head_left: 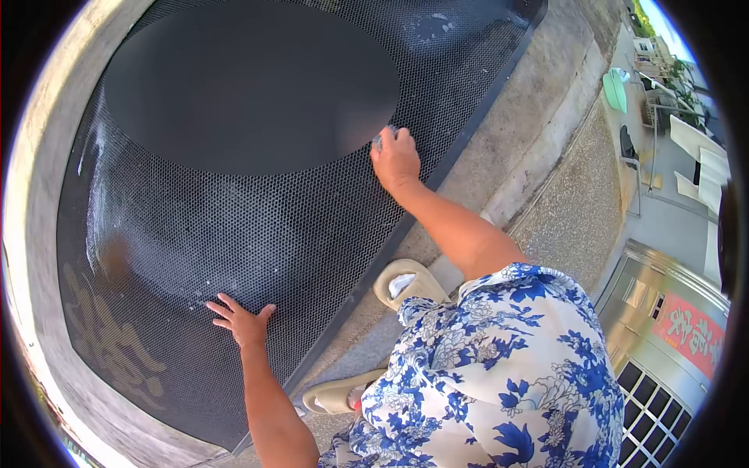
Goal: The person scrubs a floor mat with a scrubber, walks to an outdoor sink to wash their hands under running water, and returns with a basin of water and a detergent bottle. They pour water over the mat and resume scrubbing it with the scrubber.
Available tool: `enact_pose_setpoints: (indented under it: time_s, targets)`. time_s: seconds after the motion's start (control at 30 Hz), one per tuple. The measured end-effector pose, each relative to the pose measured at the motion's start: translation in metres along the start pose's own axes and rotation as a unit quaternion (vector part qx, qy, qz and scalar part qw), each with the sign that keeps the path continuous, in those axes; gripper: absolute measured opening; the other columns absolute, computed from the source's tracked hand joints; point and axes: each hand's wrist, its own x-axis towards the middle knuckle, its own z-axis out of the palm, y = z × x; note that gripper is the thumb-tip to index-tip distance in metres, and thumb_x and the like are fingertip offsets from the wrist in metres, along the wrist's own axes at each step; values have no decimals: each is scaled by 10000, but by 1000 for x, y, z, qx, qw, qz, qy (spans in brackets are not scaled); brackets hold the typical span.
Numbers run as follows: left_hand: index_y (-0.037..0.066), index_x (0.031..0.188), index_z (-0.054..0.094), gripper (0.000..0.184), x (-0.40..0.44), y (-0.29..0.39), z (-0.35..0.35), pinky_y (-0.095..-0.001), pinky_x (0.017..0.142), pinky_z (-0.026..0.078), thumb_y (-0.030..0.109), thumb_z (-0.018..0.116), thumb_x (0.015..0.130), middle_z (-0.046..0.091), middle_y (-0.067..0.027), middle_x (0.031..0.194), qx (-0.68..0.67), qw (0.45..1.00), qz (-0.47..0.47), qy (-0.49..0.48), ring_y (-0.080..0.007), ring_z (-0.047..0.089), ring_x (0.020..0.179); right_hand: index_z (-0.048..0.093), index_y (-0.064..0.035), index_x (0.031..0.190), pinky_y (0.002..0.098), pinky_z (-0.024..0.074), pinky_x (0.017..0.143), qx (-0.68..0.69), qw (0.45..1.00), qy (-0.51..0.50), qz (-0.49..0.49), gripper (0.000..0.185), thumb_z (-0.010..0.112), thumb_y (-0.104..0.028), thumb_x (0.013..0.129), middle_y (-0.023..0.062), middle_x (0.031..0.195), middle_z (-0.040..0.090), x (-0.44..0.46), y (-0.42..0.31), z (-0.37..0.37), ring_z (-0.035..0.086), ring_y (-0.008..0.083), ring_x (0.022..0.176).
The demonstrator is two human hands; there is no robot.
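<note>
A large black mat [328, 210] with a honeycomb texture spreads in front of me on the ground. White, soapy-looking film [234, 210] streaks its surface, and faded yellowish markings [117, 343] show at the lower left. My right hand [396, 160] is closed on a small greyish wad [378, 143] at the mat's right side; the fingers hide most of it. My left hand [243, 321] lies on the lower part of the mat with its fingers spread, holding nothing. A dark blurred oval covers much of the mat's upper part.
My beige slippers [331, 396] stand beside the mat's dark edge strip [367, 285]. A concrete curb [538, 109] runs along the right. Farther off are a green item [615, 92], a metal door [651, 292] with a red sign [690, 327], and white panels [706, 168].
</note>
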Motion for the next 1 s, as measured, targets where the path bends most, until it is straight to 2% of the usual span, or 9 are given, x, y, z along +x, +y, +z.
enact_pose_setpoints:
  time_s: [0.1,0.2,0.33,0.47,0.5,0.6,0.77,0.9,1.0]
  targets:
    - [116,1428,-31,1244,1,-3,3,-556,918,450,382,827,567,-165,-182,1459,5,1000,2,3,-538,-17,1295,542,-147,1039,372,472,624,102,949,-156,-254,387,696,-213,690,96,843,465,-73,-58,-4,525,246,748]
    - [125,1429,-31,1226,0,-3,3,-552,921,450,369,821,583,-170,-179,1459,5,1000,8,8,-532,-21,1299,552,-173,1029,331,450,605,137,862,-144,-467,395,712,-244,674,72,855,464,-79,-53,7,519,206,726]
    - [122,1427,-49,1228,0,-5,5,-559,927,442,364,817,591,-178,-184,1455,-2,1000,12,4,-533,-24,1298,509,-141,1078,394,468,679,-5,990,-11,-142,401,677,-199,718,123,889,472,31,29,0,526,286,805]
    - [110,1423,-57,1241,-1,1,-1,-571,930,430,359,822,584,-186,-185,1453,3,1000,-7,-10,-534,-30,1296,492,-116,1108,435,484,726,-17,966,2,258,314,562,-270,844,136,974,488,91,55,-12,529,312,904]
    - [109,1423,-54,1242,0,3,-1,-573,928,430,356,824,581,-187,-185,1453,9,1000,-13,-11,-534,-32,1296,499,-112,1091,424,481,720,-29,967,30,250,319,590,-256,822,136,983,485,83,35,-10,522,318,914]
    - [99,1421,-56,1250,4,2,3,-573,928,430,349,829,574,-187,-186,1453,-5,1000,-7,-4,-537,-29,1295,526,-124,1031,398,455,660,48,993,-26,-107,385,696,-199,695,102,863,471,5,-31,-1,507,278,783]
    - [97,1417,-78,1273,5,-10,13,-572,923,434,338,836,564,-183,-204,1448,4,999,22,27,-567,-31,1276,522,-177,1049,334,442,639,153,855,-117,-482,416,705,-226,678,73,883,474,-82,-61,9,507,210,730]
    - [95,1423,-46,1245,2,-6,8,-568,926,436,321,833,571,-189,-178,1455,-4,1000,7,10,-534,-25,1297,527,-148,1052,398,453,703,34,978,0,-204,400,693,-202,693,93,898,480,36,6,1,510,271,824]
    - [99,1426,-32,1230,0,1,-1,-567,936,429,318,830,576,-185,-169,1459,-6,1000,-6,4,-515,-24,1307,537,-116,1058,409,445,737,-53,993,30,105,317,625,-264,792,111,965,488,105,41,-9,505,282,897]
